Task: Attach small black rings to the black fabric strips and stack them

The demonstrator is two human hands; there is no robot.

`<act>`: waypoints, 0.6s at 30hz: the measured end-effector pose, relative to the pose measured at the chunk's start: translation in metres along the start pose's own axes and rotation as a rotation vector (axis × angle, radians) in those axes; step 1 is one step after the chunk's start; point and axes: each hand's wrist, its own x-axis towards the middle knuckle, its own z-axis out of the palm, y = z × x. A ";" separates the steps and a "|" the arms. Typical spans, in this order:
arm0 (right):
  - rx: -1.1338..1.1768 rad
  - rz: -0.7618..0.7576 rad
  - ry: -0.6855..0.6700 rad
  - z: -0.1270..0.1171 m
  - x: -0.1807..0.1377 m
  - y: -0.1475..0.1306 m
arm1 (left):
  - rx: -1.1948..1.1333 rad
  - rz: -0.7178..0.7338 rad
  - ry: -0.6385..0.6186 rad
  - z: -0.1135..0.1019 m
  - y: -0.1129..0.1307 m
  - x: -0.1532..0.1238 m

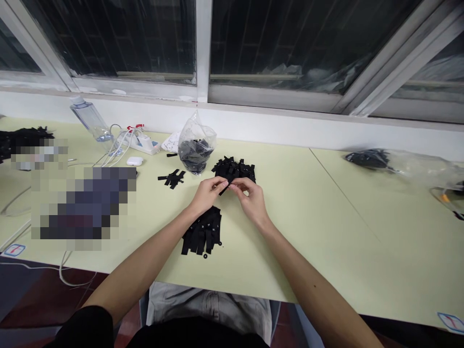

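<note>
My left hand (208,192) and my right hand (251,195) meet over the pale yellow table (308,227), fingers pinched together on a small black fabric label (227,184). Just behind the hands lies a loose pile of black labels (235,169). Under my left wrist sits a neat stack of black labels (203,231) with small white marks. A few more black labels (173,177) lie to the left.
A clear plastic bag of black labels (196,146) stands at the back. A water bottle (90,120), a power strip (143,142) with white cables and a white earbud case (134,161) lie at the left. Another plastic bag (395,162) lies far right, below the window wall.
</note>
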 end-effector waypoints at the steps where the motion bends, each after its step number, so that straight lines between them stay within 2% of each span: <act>1: 0.012 -0.012 -0.006 0.001 0.000 -0.001 | -0.003 -0.006 -0.016 0.000 -0.002 0.000; 5: -0.007 -0.054 -0.009 0.002 -0.002 -0.005 | -0.006 -0.032 -0.053 0.001 -0.009 0.001; 10: 0.001 -0.103 0.006 0.000 -0.002 -0.003 | -0.043 -0.004 -0.077 -0.001 -0.003 0.001; 18: -0.026 -0.135 0.012 -0.002 -0.001 -0.001 | -0.164 -0.051 -0.118 0.000 -0.002 0.002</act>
